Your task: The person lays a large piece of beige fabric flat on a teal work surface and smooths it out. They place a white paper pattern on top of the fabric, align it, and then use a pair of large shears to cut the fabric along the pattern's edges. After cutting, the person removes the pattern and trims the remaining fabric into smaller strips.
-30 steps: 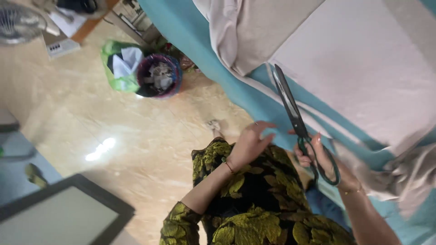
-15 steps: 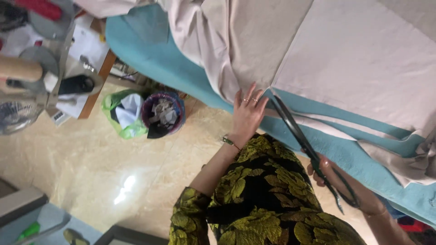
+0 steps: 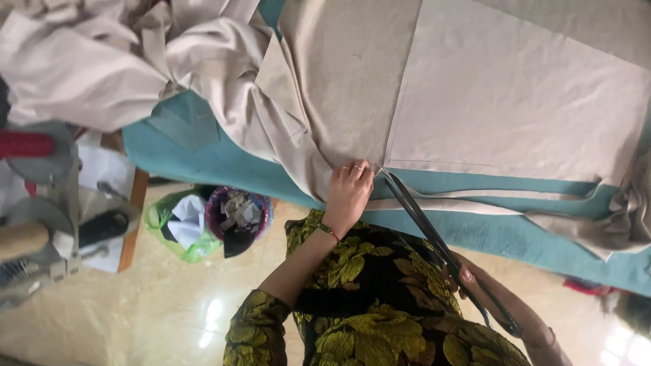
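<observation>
Glossy beige tiled floor [image 3: 135, 318] reflects light beneath a teal-covered table [image 3: 224, 163] beside a bin [image 3: 239, 213].

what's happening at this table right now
A person in a green and black leaf-print top is cutting beige fabric spread over a teal-covered table. The left hand presses flat on the cloth's edge, right beside the scissor tips. The right hand grips the handles of long dark scissors, whose blades point up at the fabric's near edge. A narrow strip of cloth lies along that edge. On the floor sits a bin of scraps.
</observation>
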